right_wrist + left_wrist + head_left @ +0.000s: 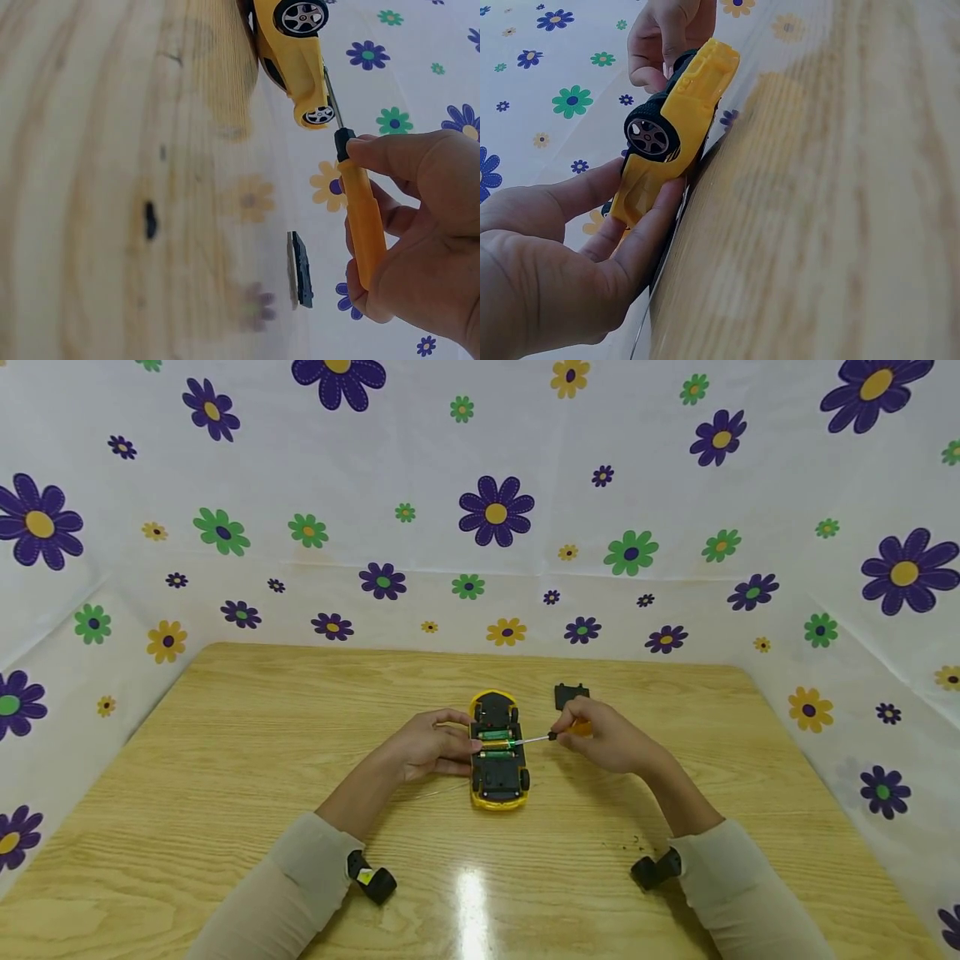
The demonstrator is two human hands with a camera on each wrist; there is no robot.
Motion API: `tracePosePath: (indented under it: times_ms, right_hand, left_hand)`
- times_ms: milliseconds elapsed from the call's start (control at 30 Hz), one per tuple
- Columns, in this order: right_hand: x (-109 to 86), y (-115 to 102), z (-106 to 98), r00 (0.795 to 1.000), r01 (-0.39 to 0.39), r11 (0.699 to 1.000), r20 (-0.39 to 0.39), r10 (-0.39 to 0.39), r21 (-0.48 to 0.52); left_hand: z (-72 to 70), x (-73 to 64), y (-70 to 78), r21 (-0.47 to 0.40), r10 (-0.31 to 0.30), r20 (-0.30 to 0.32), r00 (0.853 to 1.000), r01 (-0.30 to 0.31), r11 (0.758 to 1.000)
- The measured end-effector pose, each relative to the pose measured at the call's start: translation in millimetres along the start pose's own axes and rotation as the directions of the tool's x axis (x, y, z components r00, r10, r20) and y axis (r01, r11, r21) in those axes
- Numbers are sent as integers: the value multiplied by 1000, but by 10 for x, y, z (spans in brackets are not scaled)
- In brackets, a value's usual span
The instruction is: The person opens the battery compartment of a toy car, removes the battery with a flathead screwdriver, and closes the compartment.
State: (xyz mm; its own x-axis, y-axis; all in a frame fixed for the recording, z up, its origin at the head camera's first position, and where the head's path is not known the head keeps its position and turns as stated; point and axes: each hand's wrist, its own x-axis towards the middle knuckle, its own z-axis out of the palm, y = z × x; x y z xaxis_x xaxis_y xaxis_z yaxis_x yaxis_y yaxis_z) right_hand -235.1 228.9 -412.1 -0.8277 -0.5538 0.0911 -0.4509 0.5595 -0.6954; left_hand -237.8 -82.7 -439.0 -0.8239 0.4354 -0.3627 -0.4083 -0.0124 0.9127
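A yellow toy car (499, 774) lies upside down on the table, its black underside facing up. Several green-and-gold batteries (495, 735) sit side by side in its uncovered compartment. My left hand (429, 748) grips the car along its left side, fingers against the yellow body in the left wrist view, with the thumb over the batteries. In my right hand (613, 737) is a screwdriver (364, 217) with an orange handle and black collar, held between thumb and fingers. Its thin metal shaft points left, the tip at the right end of the middle battery.
Behind the right hand a black battery cover (572, 694) lies on the wooden table (300, 693). Small dark bits (636, 842) are scattered near the right wrist. A flower-patterned white cloth (420, 468) hangs around the back and sides.
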Motion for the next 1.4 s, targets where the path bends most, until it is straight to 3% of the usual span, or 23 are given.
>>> tracePosePath:
  times_ms: [433, 700, 1000, 1400]
  right_hand:
    - [4, -26, -59, 1000, 5, 1000, 16, -5, -19]
    - [-19, -163, -122, 998, 64, 988, 11, -63, -140]
    - [-65, -433, -165, 996, 84, 938, 35, -77, -337]
    - [-47, -594, -126, 995, 102, 864, 46, -92, -493]
  left_hand:
    - [10, 9, 7, -1, -10, -18, 1000, 10, 1000]
    - [8, -18, 17, -13, -8, -8, 1000, 7, 1000]
    - [16, -13, 6, -18, -1, 3, 1000, 1, 1000]
    - [9, -19, 18, -18, -5, 7, 1000, 5, 1000]
